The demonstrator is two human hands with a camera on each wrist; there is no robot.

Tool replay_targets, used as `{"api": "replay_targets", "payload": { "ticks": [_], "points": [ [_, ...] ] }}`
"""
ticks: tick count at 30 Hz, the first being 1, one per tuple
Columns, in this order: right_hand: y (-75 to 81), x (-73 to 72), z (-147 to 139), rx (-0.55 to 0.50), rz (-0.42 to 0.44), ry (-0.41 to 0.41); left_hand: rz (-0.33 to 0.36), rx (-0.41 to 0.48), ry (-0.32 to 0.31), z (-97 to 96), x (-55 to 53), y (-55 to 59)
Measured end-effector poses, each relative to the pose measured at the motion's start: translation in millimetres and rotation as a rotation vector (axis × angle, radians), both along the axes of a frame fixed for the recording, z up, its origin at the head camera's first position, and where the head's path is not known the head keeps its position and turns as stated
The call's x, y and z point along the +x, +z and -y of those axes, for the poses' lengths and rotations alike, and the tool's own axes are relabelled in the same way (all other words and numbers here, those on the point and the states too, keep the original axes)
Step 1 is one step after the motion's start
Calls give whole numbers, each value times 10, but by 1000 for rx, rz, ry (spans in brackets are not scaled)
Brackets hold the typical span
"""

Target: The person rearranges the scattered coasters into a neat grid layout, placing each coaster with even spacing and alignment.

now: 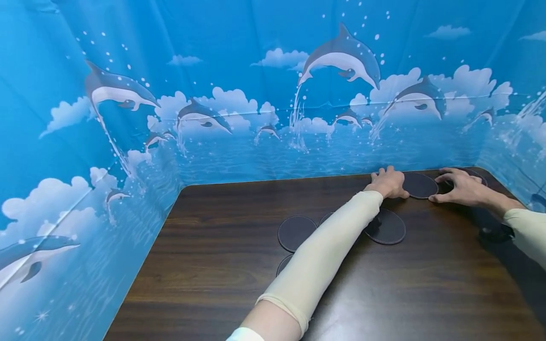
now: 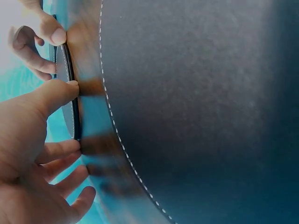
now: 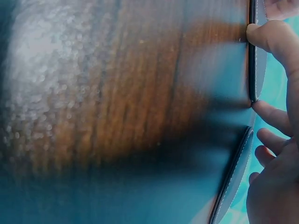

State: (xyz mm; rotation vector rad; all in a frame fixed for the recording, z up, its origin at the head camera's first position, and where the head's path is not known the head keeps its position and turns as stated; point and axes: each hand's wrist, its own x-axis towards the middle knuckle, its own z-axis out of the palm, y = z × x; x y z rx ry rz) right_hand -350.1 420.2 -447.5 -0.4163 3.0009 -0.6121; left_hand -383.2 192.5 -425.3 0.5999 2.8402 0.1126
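Note:
A round dark coaster with white edge stitching [image 1: 420, 185] lies flat at the table's back edge, between my two hands. My left hand [image 1: 387, 183] holds its left side, thumb at the near rim and index finger farther round, other fingers spread; the left wrist view shows this coaster [image 2: 65, 109] edge-on. From the right, my right hand [image 1: 462, 187] holds the same rim between thumb [image 3: 261, 36] and index finger. Another coaster [image 1: 479, 177] lies partly hidden behind my right hand, close to the first.
Nearer on the brown wooden table [image 1: 222, 265] lie more round coasters, one left of my left forearm [image 1: 297, 233] and one under its wrist [image 1: 386, 232]. The forearm partly hides others. A blue dolphin-print curtain [image 1: 239, 94] borders the table's back and sides.

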Motion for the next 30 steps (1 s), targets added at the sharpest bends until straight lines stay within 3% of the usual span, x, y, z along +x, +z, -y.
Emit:
{"api": "replay_targets", "payload": {
  "ticks": [9, 21, 30],
  "points": [
    [29, -40, 21, -7, 16, -3, 1, 15, -2, 28, -40, -6],
    [2, 57, 7, -42, 9, -5, 29, 66, -11, 38, -42, -16],
    [16, 83, 38, -54, -39, 1, 25, 133, -47, 103, -129, -35]
  ]
}}
